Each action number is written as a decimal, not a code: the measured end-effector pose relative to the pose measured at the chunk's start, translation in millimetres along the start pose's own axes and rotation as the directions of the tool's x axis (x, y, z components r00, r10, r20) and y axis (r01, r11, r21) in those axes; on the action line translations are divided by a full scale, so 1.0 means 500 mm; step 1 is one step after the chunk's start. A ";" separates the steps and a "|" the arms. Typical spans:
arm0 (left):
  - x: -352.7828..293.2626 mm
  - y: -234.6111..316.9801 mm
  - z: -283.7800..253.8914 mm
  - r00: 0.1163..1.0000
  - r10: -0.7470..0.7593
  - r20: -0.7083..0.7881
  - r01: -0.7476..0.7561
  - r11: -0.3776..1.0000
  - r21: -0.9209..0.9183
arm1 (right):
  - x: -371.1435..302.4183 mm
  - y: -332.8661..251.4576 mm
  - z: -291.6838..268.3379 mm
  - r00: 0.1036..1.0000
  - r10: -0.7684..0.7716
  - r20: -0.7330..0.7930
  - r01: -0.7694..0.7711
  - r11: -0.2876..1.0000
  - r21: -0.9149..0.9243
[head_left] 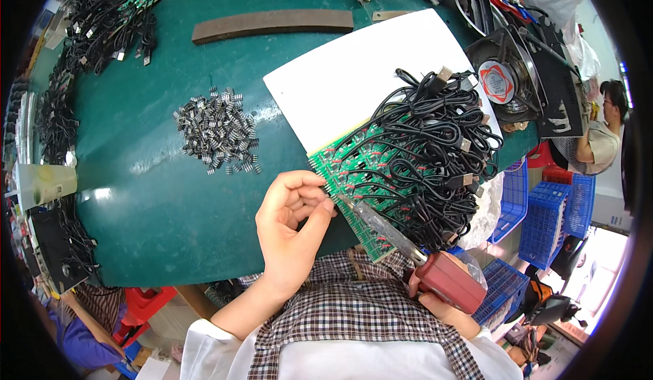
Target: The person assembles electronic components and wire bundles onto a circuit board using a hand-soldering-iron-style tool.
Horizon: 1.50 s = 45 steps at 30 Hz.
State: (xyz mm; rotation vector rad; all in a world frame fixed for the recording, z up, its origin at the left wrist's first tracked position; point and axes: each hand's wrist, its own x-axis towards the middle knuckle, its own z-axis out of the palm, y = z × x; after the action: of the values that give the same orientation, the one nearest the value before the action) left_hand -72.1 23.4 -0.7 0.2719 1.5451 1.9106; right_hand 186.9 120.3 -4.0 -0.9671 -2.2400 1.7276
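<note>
A panel of green circuit boards point(354, 159) lies on a white sheet point(340, 77), with black cables running from it. My left hand point(292, 220) is at the panel's left edge, fingers curled and thumb close to the fingertips. Whatever sits in that pinch is too small to make out. My right hand point(442, 308) grips a red-handled soldering gun point(449, 281), partly hiding the fingers. Its long metal front reaches up and left over the panel, and the tip is close to the left fingertips. Left of the panel, small black pin connectors point(218, 132) form a loose pile.
The green table point(136, 210) carries a dark bar point(272, 25) at the back. Bundled black USB cables point(442, 156) cover the panel's right side. A fan point(503, 84) stands at the right, blue crates point(544, 220) beyond it. A cup point(47, 181) is at the left edge. Other people work nearby.
</note>
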 end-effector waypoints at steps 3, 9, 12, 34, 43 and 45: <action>0.001 0.000 -0.002 1.000 -0.002 0.014 0.002 1.000 -0.017 | 0.011 -0.012 0.001 0.999 0.009 -0.037 -0.011 0.998 -0.062; 0.001 0.001 0.005 0.999 -0.003 -0.040 0.003 1.000 -0.007 | 0.024 -0.024 0.001 0.999 -0.021 0.030 0.025 0.992 -0.122; 0.002 0.000 0.009 0.999 0.005 -0.039 -0.005 1.000 -0.003 | 0.016 -0.022 0.002 1.000 0.015 -0.007 -0.015 0.998 -0.067; 0.001 -0.010 0.001 0.999 0.031 -0.031 -0.029 0.998 0.047 | 0.047 -0.039 -0.007 0.975 -0.200 0.094 0.216 0.953 -0.211; 0.023 0.045 -0.082 0.940 0.338 0.047 -0.169 0.342 0.925 | -0.048 0.049 -0.024 0.999 -0.032 0.000 0.032 0.997 -0.070; 0.028 0.051 -0.082 0.936 0.351 0.038 -0.173 0.363 0.916 | -0.037 0.038 -0.020 0.999 -0.040 -0.007 0.039 0.989 -0.142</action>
State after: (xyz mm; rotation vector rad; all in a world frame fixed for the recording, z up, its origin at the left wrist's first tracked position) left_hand -113.6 -2.9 8.1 0.9064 2.7140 1.0390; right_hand 213.8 120.3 -13.1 -0.9492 -2.3858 1.5618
